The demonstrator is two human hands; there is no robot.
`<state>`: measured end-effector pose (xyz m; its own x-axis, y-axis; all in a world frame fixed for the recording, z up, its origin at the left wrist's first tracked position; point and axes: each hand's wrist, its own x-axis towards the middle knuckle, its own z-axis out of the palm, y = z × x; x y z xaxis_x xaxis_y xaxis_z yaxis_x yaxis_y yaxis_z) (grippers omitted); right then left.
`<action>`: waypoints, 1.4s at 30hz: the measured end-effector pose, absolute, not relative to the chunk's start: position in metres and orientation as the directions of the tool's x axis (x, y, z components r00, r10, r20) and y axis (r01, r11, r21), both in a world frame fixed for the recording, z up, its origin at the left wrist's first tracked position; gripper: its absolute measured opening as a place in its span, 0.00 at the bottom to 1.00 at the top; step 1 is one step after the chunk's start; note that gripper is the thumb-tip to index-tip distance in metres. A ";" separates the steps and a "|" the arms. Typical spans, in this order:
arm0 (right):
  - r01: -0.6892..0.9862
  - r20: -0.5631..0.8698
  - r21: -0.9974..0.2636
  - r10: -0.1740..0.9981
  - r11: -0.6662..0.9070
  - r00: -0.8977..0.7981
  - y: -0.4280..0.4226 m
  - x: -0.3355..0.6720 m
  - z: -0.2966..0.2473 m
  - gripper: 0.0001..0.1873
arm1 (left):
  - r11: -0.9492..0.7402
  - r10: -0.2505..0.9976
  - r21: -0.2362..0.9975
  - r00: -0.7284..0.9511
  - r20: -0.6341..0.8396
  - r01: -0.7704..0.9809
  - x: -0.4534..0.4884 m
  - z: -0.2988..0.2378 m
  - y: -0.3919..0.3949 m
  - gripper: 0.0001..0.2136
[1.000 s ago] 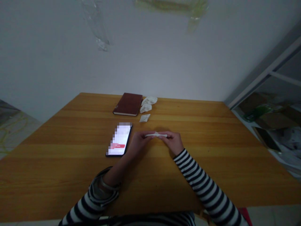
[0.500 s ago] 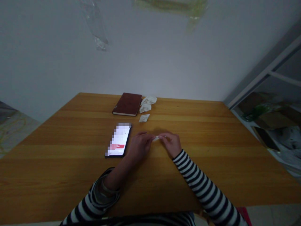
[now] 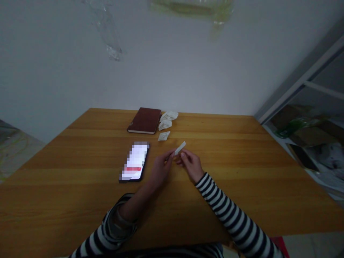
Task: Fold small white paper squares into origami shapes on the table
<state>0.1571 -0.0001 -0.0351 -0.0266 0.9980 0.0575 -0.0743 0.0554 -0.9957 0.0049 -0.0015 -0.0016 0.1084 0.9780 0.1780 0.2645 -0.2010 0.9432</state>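
Paper strip (image 3: 181, 147) slants up from your left hand (image 3: 162, 164), which pinches its lower end over the wooden tabletop (image 3: 242, 186); your right hand (image 3: 191, 165) curls just beside it, grip unclear. Press lightly, since it probably creases easily. Beyond lie a phone (image 3: 137, 157), scraps (image 3: 164, 136) and notebook (image 3: 145, 121), then a pale wall (image 3: 188, 75).

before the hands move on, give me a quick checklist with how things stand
1. Left hand gripping white strip: ok, at its near end.
2. Right hand gripping it too: cannot tell, close to it but grip unclear.
3. Phone clear of both hands: ok, lies apart on their left.
4. Nearest white piece clear of them: ok, lies beyond, apart.
5. Right sleeve pushed up: not ok, reaches the wrist.
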 end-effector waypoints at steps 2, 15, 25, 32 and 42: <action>-0.097 0.051 -0.994 0.995 0.043 -0.089 -0.001 0.154 -0.036 0.23 | -0.222 0.967 0.938 0.187 0.175 0.265 0.008 -0.003 -0.004 0.17; 0.047 0.153 -0.987 0.986 0.156 -0.059 -0.001 0.157 -0.035 0.19 | -0.268 0.945 0.920 0.263 0.194 0.285 0.003 -0.011 0.000 0.18; 0.073 0.174 -0.981 0.981 0.180 -0.086 -0.004 0.159 -0.032 0.20 | -0.234 0.957 0.933 0.233 0.172 0.273 0.004 -0.012 -0.002 0.17; 0.205 0.265 -0.939 0.961 0.275 -0.079 -0.004 0.159 -0.030 0.19 | -0.233 0.954 0.932 0.250 0.164 0.278 0.006 -0.006 -0.004 0.17; 0.458 0.369 -0.801 0.920 0.386 -0.130 -0.012 0.147 -0.024 0.19 | -0.340 0.935 0.795 0.273 0.227 0.502 0.001 -0.008 -0.003 0.19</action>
<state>0.1470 -0.0122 -0.0241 -0.1300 0.9202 0.3692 0.4576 0.3860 -0.8010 0.0009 -0.0032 -0.0076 0.2730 0.9347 0.2275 0.5023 -0.3402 0.7950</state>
